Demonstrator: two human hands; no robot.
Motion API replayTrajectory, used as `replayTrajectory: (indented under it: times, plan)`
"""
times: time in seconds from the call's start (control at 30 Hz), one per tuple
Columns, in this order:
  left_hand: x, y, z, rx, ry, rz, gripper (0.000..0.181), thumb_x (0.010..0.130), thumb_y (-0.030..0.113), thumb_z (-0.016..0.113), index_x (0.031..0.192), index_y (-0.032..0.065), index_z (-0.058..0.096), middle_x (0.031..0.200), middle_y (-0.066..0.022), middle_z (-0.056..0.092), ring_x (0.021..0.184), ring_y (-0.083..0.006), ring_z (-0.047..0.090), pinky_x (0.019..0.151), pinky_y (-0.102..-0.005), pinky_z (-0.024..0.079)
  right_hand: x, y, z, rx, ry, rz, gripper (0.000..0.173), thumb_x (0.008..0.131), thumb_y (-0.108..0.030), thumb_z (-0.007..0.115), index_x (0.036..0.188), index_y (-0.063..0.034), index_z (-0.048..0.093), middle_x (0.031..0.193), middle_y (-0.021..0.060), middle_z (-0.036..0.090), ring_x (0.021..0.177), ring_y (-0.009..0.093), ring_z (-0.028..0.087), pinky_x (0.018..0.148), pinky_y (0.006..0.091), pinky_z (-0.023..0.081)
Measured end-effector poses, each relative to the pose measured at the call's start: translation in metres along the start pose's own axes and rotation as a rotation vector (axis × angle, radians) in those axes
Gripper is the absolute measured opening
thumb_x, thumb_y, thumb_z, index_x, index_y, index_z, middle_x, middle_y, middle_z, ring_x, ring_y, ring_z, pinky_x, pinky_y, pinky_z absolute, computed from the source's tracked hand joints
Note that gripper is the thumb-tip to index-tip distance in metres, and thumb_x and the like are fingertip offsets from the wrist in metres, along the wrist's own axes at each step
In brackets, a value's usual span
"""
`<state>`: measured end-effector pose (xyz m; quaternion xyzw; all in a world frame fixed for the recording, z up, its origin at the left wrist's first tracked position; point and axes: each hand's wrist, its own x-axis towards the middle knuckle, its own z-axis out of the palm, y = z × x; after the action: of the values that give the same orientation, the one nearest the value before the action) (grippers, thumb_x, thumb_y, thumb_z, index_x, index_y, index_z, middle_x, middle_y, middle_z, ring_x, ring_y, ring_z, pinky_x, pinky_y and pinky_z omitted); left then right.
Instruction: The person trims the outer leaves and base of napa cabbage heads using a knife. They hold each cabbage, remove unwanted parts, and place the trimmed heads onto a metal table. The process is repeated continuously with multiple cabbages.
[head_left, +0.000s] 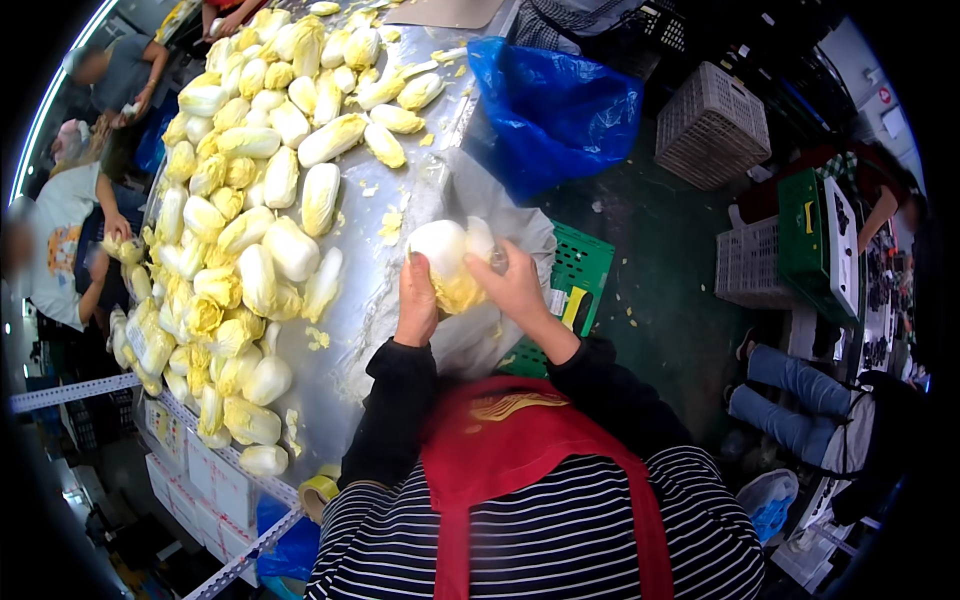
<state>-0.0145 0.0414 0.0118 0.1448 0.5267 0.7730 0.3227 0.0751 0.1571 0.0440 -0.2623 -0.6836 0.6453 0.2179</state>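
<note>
In the head view, a napa cabbage (436, 247) with a white base and yellow leaf tips is in my left hand (418, 298), whose fingers wrap its left and lower side. My right hand (517, 289) pinches a pale outer leaf (479, 238) at the cabbage's right side; part of that leaf is hidden by the fingers. Under both hands lies a whitish cloth or plastic sheet (480, 176) draped over the edge of the metal table (356, 277). A big pile of napa cabbages (259, 268) covers the table's left part, with loose leaf scraps beside it.
A blue plastic bag (555, 105) hangs at the table's far right edge. Below the sheet stands a green plastic crate (592, 259). Gray crates (712, 124) stand on the floor at right. A tape roll (319, 491) sits by my left elbow. Other people work across the table and at far right.
</note>
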Motion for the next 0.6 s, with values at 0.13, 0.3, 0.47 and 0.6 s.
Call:
replayTrajectory:
  times: [0.13, 0.3, 0.47, 0.6]
  plan:
    - [-0.003, 0.011, 0.005, -0.161, 0.078, -0.035, 0.059, 0.094, 0.052, 0.035, 0.122, 0.001, 0.045, 0.113, -0.01, 0.056, 0.101, -0.0176, 0.056, 0.088, -0.0321, 0.045, -0.001, -0.009, 0.002, -0.096, -0.045, -0.031, 0.039, 0.079, -0.019, 0.066, 0.109, 0.0049, 0.058, 0.088, 0.0108, 0.066, 0.079, 0.013, 0.061, 0.072, 0.0275, 0.048]
    - [0.0, 0.012, 0.001, -0.251, 0.137, -0.115, 0.051, 0.097, 0.046, 0.035, 0.121, 0.002, 0.046, 0.114, -0.0104, 0.057, 0.102, -0.0174, 0.057, 0.087, -0.0315, 0.046, -0.001, 0.006, 0.004, 0.081, -0.063, -0.113, 0.036, 0.081, -0.019, 0.063, 0.108, 0.0041, 0.057, 0.081, 0.0082, 0.065, 0.065, 0.012, 0.059, 0.06, 0.026, 0.047]
    - [0.006, 0.012, -0.008, -0.14, 0.127, -0.157, 0.043, 0.097, 0.038, 0.04, 0.12, 0.0017, 0.046, 0.111, -0.0112, 0.057, 0.099, -0.017, 0.057, 0.084, -0.0295, 0.047, -0.005, -0.003, -0.002, 0.229, -0.142, 0.196, 0.034, 0.084, -0.021, 0.06, 0.109, 0.0013, 0.056, 0.07, 0.0023, 0.06, 0.045, 0.005, 0.047, 0.042, 0.021, 0.036]
    - [0.012, 0.009, 0.0, 0.032, 0.227, 0.065, 0.035, 0.096, 0.029, 0.047, 0.119, 0.0022, 0.047, 0.107, -0.0111, 0.057, 0.096, -0.019, 0.056, 0.086, -0.031, 0.044, -0.007, 0.004, 0.0, 0.313, -0.065, 0.263, 0.03, 0.085, -0.023, 0.058, 0.103, 0.0008, 0.056, 0.065, 0.0011, 0.056, 0.042, 0.006, 0.046, 0.039, 0.021, 0.035]
